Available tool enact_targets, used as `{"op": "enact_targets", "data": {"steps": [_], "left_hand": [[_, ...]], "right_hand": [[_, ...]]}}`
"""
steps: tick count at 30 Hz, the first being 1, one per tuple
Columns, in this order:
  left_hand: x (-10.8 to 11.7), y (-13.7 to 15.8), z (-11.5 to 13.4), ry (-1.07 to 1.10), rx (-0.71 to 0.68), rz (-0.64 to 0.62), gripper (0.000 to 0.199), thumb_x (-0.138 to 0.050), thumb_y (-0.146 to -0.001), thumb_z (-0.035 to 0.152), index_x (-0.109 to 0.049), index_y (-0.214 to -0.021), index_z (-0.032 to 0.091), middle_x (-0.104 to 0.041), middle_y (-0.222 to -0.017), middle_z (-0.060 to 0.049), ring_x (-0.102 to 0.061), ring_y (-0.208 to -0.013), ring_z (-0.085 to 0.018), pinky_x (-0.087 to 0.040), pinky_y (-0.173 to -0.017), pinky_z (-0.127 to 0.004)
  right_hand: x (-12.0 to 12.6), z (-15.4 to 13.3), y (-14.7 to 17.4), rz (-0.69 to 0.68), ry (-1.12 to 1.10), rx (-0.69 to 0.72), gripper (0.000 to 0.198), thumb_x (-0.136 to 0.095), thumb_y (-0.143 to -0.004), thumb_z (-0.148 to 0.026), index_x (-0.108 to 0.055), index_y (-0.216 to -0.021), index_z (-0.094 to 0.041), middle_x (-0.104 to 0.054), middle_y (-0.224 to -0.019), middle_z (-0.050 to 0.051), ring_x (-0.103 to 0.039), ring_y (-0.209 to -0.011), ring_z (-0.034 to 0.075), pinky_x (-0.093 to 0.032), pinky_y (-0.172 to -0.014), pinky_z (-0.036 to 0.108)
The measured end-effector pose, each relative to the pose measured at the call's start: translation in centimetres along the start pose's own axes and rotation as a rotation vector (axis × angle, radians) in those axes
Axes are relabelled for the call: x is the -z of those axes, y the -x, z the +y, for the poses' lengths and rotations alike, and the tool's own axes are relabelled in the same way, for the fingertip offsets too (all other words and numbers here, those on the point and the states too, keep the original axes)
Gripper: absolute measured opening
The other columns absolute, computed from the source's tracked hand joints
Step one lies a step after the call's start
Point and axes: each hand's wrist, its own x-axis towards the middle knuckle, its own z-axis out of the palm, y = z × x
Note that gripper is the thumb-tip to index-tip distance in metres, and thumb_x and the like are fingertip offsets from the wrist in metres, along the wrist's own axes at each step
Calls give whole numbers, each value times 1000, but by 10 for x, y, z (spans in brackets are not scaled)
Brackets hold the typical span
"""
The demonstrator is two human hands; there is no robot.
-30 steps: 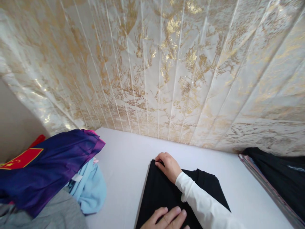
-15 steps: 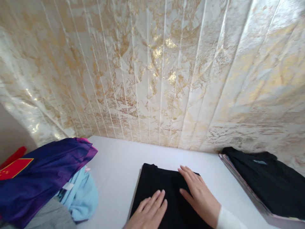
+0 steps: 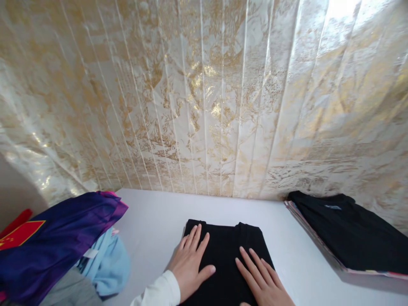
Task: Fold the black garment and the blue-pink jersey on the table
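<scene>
A folded black shirt (image 3: 223, 255) lies flat on the white table (image 3: 153, 229) in front of me, its top edge facing the wall. My left hand (image 3: 191, 259) rests on the shirt's left side, fingers stretched toward the top left corner and thumb out to the right. On the right side, my right hand (image 3: 263, 278) lies flat on the cloth with its fingers spread. Neither hand grips anything. The lower part of the shirt runs out of view at the bottom edge.
To the right lies a stack of folded clothes with a black shirt (image 3: 350, 233) on top. At left, a loose heap holds a purple garment with a red patch (image 3: 73, 229), light blue cloth (image 3: 111, 263) and grey cloth (image 3: 72, 289). Behind stands a gold-patterned wall covering (image 3: 204, 106).
My left hand has slid up the shirt toward its top left corner. My right hand has drawn back from the top right, baring that corner. The view has shifted slightly.
</scene>
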Motion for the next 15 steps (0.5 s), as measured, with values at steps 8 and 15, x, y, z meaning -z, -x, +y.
{"op": "enact_targets", "data": {"steps": [8,15], "left_hand": [[1,0,-4,-19,16,78,73,-28,-92,60,-11,-147,16,-11,-152,-10,-10,-140,-25,-23,-110,-45],[12,-12,-18,-51,-14,80,58,-27,-97,50,-26,-144,17,-18,-152,-6,-15,-140,-21,-23,-110,-41]], "right_hand": [[38,4,-12,-354,-366,-186,68,-37,-90,-55,-22,-146,-19,-18,-150,10,-24,-136,32,-37,-103,51],[49,15,-27,-380,-399,-390,64,-33,-92,-53,-25,-145,-18,-15,-152,6,-12,-140,24,-24,-112,45]]}}
